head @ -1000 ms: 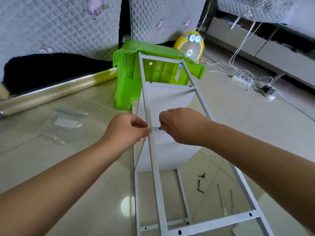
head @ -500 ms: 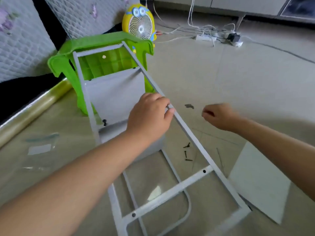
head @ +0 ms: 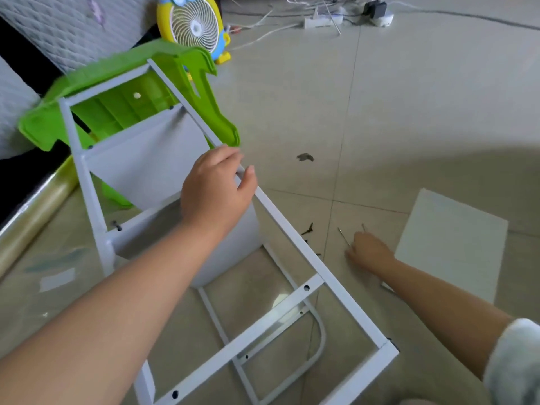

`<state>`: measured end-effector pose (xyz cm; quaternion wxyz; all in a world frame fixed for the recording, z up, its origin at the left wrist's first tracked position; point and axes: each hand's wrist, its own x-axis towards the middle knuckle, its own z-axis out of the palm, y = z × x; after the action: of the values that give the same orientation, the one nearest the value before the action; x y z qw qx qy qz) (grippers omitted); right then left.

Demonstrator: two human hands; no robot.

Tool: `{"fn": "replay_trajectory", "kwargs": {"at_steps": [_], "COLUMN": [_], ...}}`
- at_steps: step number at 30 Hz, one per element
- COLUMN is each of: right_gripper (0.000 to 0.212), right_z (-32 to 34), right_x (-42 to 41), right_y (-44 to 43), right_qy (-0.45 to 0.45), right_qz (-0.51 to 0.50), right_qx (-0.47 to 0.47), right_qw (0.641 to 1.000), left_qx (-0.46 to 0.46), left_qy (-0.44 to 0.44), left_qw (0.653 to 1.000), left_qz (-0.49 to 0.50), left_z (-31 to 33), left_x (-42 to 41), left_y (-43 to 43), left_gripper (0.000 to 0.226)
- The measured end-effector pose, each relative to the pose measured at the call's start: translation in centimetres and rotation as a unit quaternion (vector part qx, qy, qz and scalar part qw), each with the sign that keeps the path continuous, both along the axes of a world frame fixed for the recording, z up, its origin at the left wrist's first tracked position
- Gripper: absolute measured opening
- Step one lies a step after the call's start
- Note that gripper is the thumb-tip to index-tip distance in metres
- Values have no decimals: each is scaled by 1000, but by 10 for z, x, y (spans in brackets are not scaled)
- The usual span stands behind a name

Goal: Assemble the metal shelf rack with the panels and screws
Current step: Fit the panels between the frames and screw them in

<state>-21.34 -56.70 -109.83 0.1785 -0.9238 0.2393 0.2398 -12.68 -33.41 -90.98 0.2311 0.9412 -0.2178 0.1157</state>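
The white metal rack frame [head: 295,244] lies tilted on the tile floor, its far end resting on a green plastic stool [head: 117,92]. Two white panels [head: 140,168] sit between its rails. My left hand [head: 217,191] grips the frame's right rail near its middle. My right hand [head: 368,251] is down on the floor beside the frame, fingers at the thin metal tools [head: 344,236] lying there. A few black screws [head: 308,229] lie just left of that hand. A loose white panel [head: 450,247] lies flat on the floor to the right.
A yellow desk fan [head: 194,24] stands behind the stool. Power strips and white cables [head: 324,20] run along the far floor. A shiny foil roll [head: 32,223] and clear plastic bags [head: 55,270] lie at the left. A dark floor mark [head: 305,156] is near the middle.
My right hand has dropped from mid-air to the floor by the screws and thin tools. My left hand keeps its hold on the right rail. The view has swung right.
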Motion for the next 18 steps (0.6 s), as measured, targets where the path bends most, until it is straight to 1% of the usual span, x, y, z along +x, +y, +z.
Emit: {"fn": "replay_trajectory", "kwargs": {"at_steps": [5,7,9,11,13,16,18], "right_gripper": [26,25,20,9,11,10,8], "right_z": [-16,-16,-8,6,26,66,99], "right_x": [-10,-11,-7,2,9,23,34], "right_y": [7,11,13,12,14,22,32], "right_qy": [25,33,23,-17,-77,-168,-218], "right_qz": [-55,-54,-45,-28,-9,-11,-11], "right_qx": [-26,-10,21,69,111,184,221], "right_qw": [998,998,999,997,991,968,950], "left_qx": [-1,0,-4,-6,-5,-11,-1], "left_qy": [-5,-11,-9,-16,-21,26,19], "left_qw": [1000,1000,1000,1000,1000,999,998], "left_qz": [-4,-8,-8,-8,-19,-30,-55], "left_z": [0,0,0,-3,-2,5,13], "left_x": [-1,0,0,0,-1,1,1], "left_y": [-3,-2,-2,-2,-1,1,9], "left_gripper": [67,65,64,62,60,58,53]}}
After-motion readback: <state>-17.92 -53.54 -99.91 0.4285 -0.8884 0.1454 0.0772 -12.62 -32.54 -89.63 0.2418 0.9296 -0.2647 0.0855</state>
